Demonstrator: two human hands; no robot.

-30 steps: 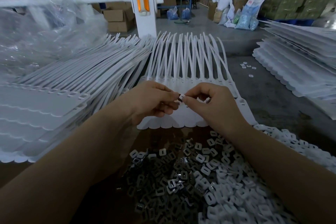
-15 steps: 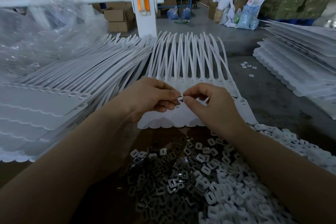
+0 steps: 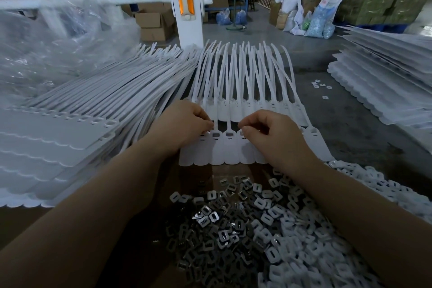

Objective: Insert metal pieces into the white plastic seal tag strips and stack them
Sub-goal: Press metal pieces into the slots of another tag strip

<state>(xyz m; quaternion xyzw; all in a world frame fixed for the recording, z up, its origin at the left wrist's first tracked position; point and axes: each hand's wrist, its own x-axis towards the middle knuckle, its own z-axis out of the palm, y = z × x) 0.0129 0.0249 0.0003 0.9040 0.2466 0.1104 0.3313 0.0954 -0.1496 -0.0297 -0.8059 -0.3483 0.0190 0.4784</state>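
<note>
A strip of joined white seal tags (image 3: pixel 219 154) lies flat in front of me, its long tails fanning away. Two of its slots hold dark metal pieces (image 3: pixel 229 134). My left hand (image 3: pixel 184 128) has curled fingers, and its fingertips rest on the strip's left end. My right hand (image 3: pixel 268 138) pinches thumb and forefinger together right over the slot beside them, pressing a small metal piece that the thumb mostly hides. A heap of loose metal pieces (image 3: pixel 210 224) lies near me, between my forearms.
A tall stack of white tag strips (image 3: pixel 77 128) fills the left, and another stack (image 3: pixel 383 72) sits at the right. White plastic caps (image 3: pixel 311 241) spill at the lower right. Clear plastic bags (image 3: pixel 46 49) lie at the far left, and a white post (image 3: pixel 187 7) stands behind.
My hands, which met over one small piece, have moved apart and down onto the tag strip. The left hand went left and the right hand stayed at a slot.
</note>
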